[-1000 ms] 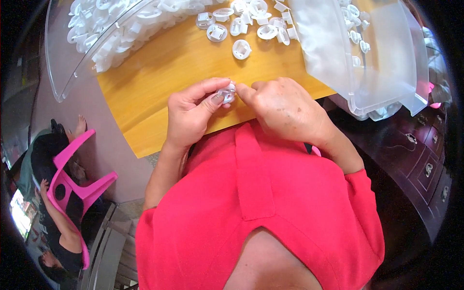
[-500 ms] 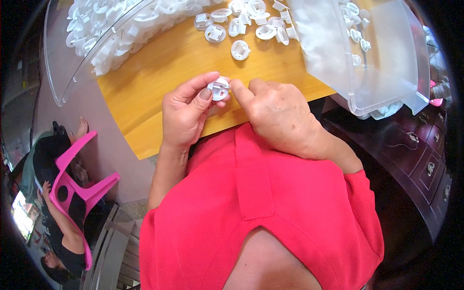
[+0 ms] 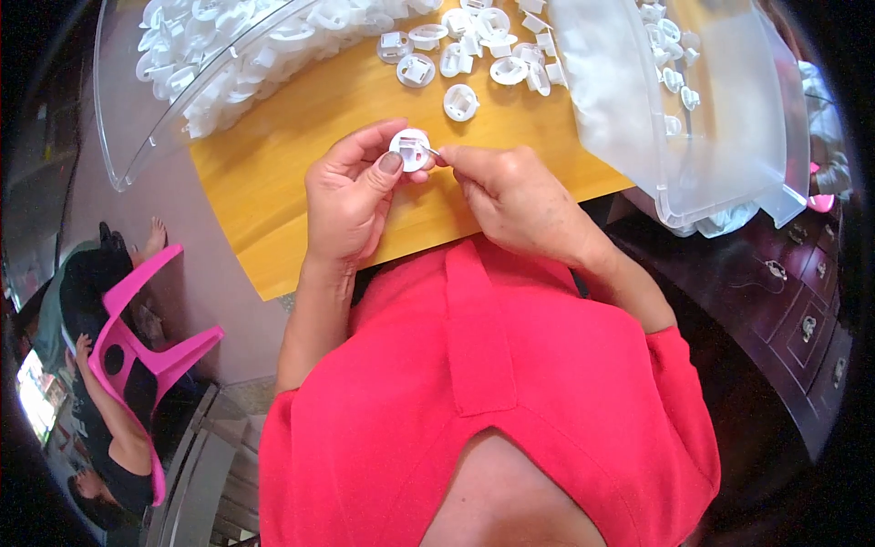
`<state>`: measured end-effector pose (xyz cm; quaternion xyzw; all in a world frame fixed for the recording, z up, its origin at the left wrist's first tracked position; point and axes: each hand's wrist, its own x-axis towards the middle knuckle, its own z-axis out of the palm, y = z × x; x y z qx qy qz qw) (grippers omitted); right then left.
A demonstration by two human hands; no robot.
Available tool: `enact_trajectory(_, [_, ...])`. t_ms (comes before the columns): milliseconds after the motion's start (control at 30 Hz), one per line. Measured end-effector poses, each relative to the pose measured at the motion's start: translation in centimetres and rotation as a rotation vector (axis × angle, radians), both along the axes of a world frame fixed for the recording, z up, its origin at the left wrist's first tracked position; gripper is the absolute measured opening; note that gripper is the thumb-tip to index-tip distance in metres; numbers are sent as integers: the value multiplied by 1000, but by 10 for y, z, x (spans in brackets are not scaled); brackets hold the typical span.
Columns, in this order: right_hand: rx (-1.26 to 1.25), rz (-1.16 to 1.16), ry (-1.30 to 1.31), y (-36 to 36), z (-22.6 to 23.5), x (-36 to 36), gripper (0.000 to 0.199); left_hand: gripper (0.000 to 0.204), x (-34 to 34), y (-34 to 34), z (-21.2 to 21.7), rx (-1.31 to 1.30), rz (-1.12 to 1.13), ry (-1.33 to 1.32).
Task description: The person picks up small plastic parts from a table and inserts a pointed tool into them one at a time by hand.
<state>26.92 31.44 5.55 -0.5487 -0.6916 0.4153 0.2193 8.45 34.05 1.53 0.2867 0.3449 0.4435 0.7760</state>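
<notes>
My left hand (image 3: pixel 351 187) pinches a round white plastic part (image 3: pixel 404 144) between thumb and fingers, its slotted face with a small red spot turned up. At the part's right edge, my right hand (image 3: pixel 515 187) is closed around a small, thin, dark metal piece (image 3: pixel 436 153); most of it is hidden by the fingers, so its kind is unclear. Just beyond my hands a similar white part (image 3: pixel 460 103) lies alone on the yellow wooden table (image 3: pixel 273 210). Several more loose white parts (image 3: pixel 492 41) are scattered farther back.
A clear plastic bin (image 3: pixel 123 169) heaped with white parts stands at the far left. On the right is a translucent bin (image 3: pixel 729 137) with a plastic liner and some parts. Dark drawers (image 3: pixel 784 292) are at right; a person sits on a pink chair (image 3: pixel 123 337) at left.
My right hand has drawn back slightly and turned, so the thin metal piece shows at its fingertips. The white part in my left hand has moved slightly up and left.
</notes>
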Motion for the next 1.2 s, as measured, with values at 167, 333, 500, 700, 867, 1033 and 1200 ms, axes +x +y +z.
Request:
enact_trajectory(167, [-210,-135,242,-3,-8,-4,29,29,1,4,-2,24,24,9])
enact_trajectory(333, [-195,-127,172,-2,-11,-7,31,29,2,6,-5,35,29,74])
enact_trajectory(500, [-146,-130,151,-2,-14,-10,31,29,5,5,-9,62,68,92])
enact_trajectory(700, [-162,-164,176,-3,-15,-13,33,28,6,5,-9,71,89,97])
enact_trajectory(867, [-222,-190,223,-2,-15,-13,34,27,7,4,-11,65,104,85])
enact_trajectory(1033, [-184,-170,181,-1,-14,-14,33,28,8,4,-11,62,114,101])
enact_trajectory(1200, [-165,-182,167,-1,-17,-16,32,29,10,3,-10,85,117,142])
